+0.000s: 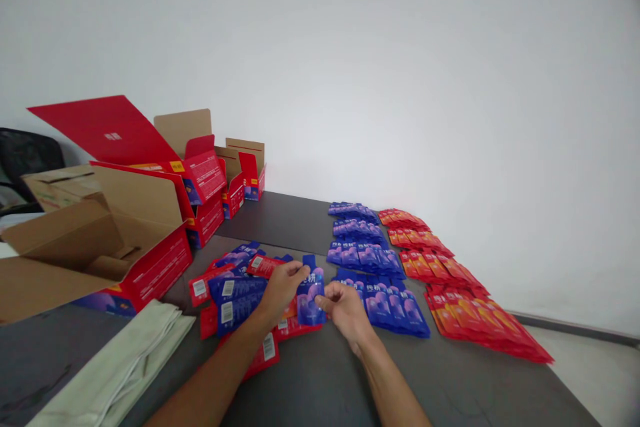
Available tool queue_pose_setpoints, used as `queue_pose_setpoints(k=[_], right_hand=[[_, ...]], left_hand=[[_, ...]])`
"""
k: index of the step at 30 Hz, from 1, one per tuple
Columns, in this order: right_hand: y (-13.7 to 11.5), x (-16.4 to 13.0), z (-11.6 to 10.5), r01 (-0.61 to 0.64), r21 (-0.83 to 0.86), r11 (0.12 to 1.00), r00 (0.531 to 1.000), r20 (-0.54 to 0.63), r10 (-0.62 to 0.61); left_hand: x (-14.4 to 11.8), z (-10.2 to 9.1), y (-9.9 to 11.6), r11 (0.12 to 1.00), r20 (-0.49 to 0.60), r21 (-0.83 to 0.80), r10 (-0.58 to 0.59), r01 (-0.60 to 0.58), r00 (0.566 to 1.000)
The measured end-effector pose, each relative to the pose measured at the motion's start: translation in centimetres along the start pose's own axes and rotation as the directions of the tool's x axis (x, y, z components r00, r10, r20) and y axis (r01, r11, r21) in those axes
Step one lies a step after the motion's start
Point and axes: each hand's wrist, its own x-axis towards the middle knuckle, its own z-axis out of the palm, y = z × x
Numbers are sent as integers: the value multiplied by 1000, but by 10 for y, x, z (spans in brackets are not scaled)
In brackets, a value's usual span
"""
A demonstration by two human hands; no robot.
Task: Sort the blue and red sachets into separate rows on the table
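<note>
White print marks the blue sachet [310, 295] and red boxes [205, 177], too blurred to read.

The place looked like a plain packing or stockroom workspace. A dark table [310, 387] stood against a bare white wall [380, 67]. Open red cartons [200, 180] and a brown box [65, 240] sat at the left. Blue sachets [365, 257] and red sachets [450, 280] lay in neat rows, with a mixed loose pile [235, 287] nearby. A black chair [25, 153] showed far left.
</note>
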Motion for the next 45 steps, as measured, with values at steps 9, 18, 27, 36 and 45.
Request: queue_pose_setpoints(k=[9, 18, 27, 36, 45], right_hand=[[-11, -11, 2, -123, -71, 990, 951, 277, 138], [-20, -14, 4, -162, -37, 986, 956, 241, 166], [-10, -9, 2, -126, -8, 992, 990, 70, 127], [-4, -18, -47, -87, -156, 984, 966, -254, 45], [21, -45, -94, 22, -709, 704, 981, -121, -152]], left_hand=[[2, -3, -5, 996, -39, -77, -54, 51, 998], [-1, -2, -1, 999, -53, -50, -15, 12, 998], [-2, 4, -2, 994, -45, 33, -107, 108, 993], [-5, 58, -15, 989, 133, 92, -124, 113, 983], [-2, 118, -36, 916, 66, 400, -46, 16, 997]])
